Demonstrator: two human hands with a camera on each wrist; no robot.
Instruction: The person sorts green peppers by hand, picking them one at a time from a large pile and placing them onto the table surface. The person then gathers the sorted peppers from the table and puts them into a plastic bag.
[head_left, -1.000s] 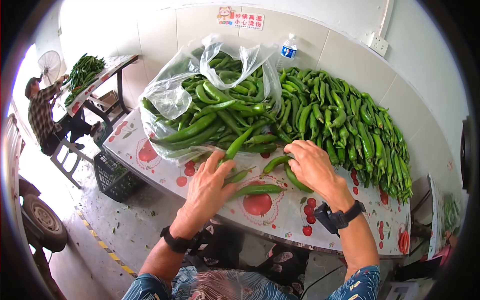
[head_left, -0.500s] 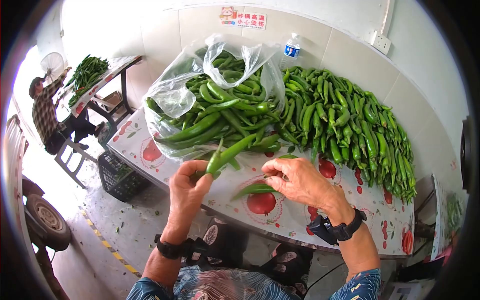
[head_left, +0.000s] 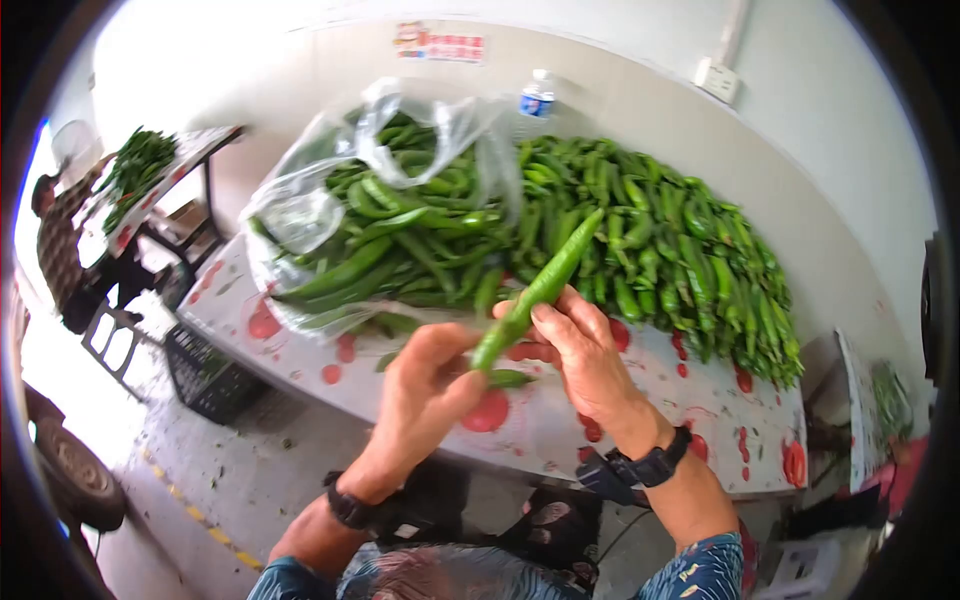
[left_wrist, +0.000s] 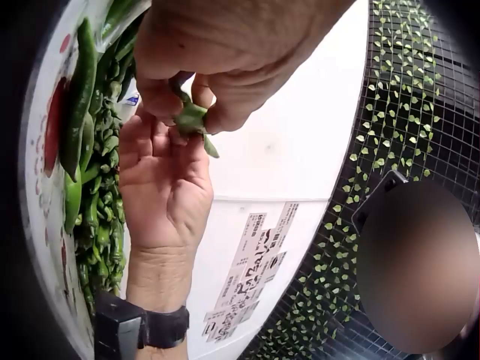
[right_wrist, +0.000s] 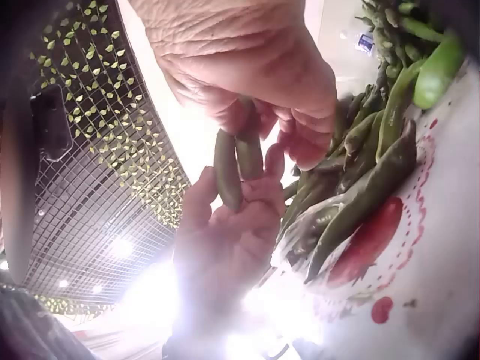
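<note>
Both hands meet at a long green pepper [head_left: 545, 290], its narrow tip angled up and right. The left hand [head_left: 420, 395], blurred in the head view, is at its lower end; in the left wrist view the left hand [left_wrist: 225, 64] pinches the stem end [left_wrist: 192, 118]. Thumb and fingers of the right hand [head_left: 595, 365] grip the pepper's middle. Two green lengths, one [right_wrist: 227, 172] beside another [right_wrist: 250, 154], show under the right hand [right_wrist: 247, 60] in the right wrist view. Beneath the hands, a pepper [head_left: 510, 379] lies on the patterned tablecloth [head_left: 540, 435].
An open plastic bag [head_left: 300, 215] full of peppers stands at the back left, beside a wide heap of peppers [head_left: 690, 250]. Behind them is a bottle [head_left: 537, 95]. A black crate [head_left: 205, 380] is on the floor, and a person [head_left: 62, 240] sits at another table.
The right hand has come up from the tablecloth to the pepper that the left hand was holding, and the hands now meet. The head view has shifted, moving the scene leftward.
</note>
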